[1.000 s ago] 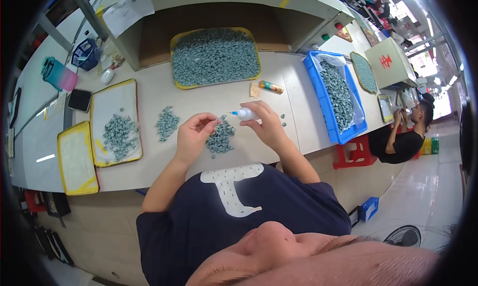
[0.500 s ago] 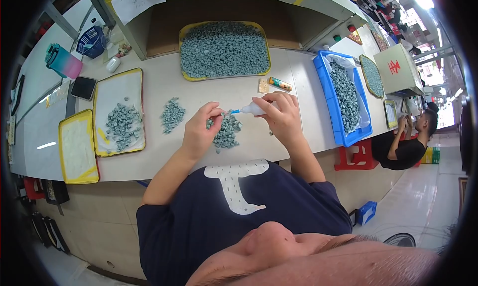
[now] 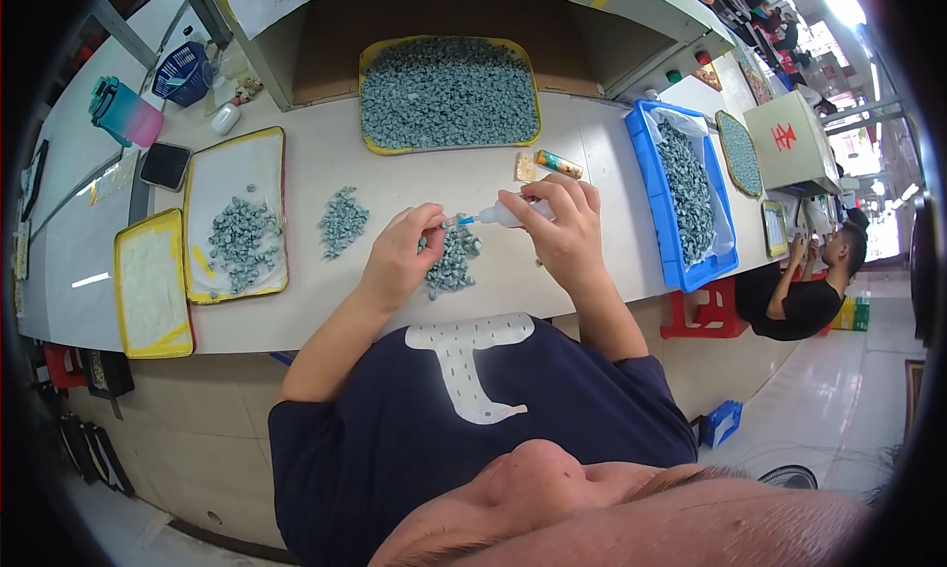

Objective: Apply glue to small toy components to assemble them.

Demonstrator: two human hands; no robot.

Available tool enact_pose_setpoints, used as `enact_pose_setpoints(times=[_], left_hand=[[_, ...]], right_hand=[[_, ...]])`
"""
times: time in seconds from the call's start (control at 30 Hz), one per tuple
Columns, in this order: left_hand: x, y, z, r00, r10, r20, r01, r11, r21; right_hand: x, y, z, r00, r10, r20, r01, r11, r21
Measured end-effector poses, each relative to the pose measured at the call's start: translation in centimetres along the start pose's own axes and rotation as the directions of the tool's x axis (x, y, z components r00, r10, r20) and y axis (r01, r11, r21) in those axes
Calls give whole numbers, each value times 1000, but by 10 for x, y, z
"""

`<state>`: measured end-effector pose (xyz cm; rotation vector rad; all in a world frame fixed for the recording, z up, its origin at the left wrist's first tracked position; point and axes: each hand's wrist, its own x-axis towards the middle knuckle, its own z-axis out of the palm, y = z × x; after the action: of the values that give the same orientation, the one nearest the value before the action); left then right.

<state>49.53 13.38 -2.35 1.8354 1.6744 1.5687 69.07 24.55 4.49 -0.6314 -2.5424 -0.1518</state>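
My right hand (image 3: 564,233) is closed round a small white squeeze bottle (image 3: 505,213). Its thin blue nozzle (image 3: 470,220) points left, to the fingertips of my left hand (image 3: 400,251). That hand is closed in a pinch, and what sits between the fingertips is too small to make out. A grey-green piece (image 3: 422,243) shows within its curled fingers. Under both hands lies a pile of grey-green pieces (image 3: 452,269), partly hidden by the left hand. A smaller heap of the same pieces (image 3: 343,224) lies left of it.
A yellow-rimmed tray (image 3: 541,123) full of pieces stands at the back; a blue crate (image 3: 674,261) stands right. To the left are a paper-lined tray (image 3: 232,157) with pieces, another yellow-edged tray (image 3: 148,291), a phone (image 3: 165,166) and a bottle (image 3: 128,113). A person (image 3: 804,286) sits far right.
The view has shifted slightly. Both hands keep almost the same pose, with the bottle's nozzle still at the left fingertips.
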Motion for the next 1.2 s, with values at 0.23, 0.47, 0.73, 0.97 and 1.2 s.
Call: enact_pose_setpoints(times=[0.23, 0.47, 0.73, 0.97, 1.2], left_hand=[[-1, -3, -1, 999, 32, 12, -32, 999, 6], [-1, -1, -2, 999, 47, 14, -47, 999, -9], [-4, 1, -1, 999, 42, 23, -43, 999, 21], [-9, 0, 17, 1000, -16, -5, 16, 1000, 2], [-10, -2, 33, 1000, -4, -2, 4, 1000, 28]], right_hand=[[3, -4, -2, 1000, -22, -10, 21, 999, -40], [3, -7, -5, 1000, -16, -17, 15, 999, -52], [-2, 1, -3, 999, 9, -52, -10, 1000, -13], [-40, 37, 40, 907, 395, 147, -417, 789, 452], [-62, 51, 65, 815, 497, 299, -579, 667, 468]])
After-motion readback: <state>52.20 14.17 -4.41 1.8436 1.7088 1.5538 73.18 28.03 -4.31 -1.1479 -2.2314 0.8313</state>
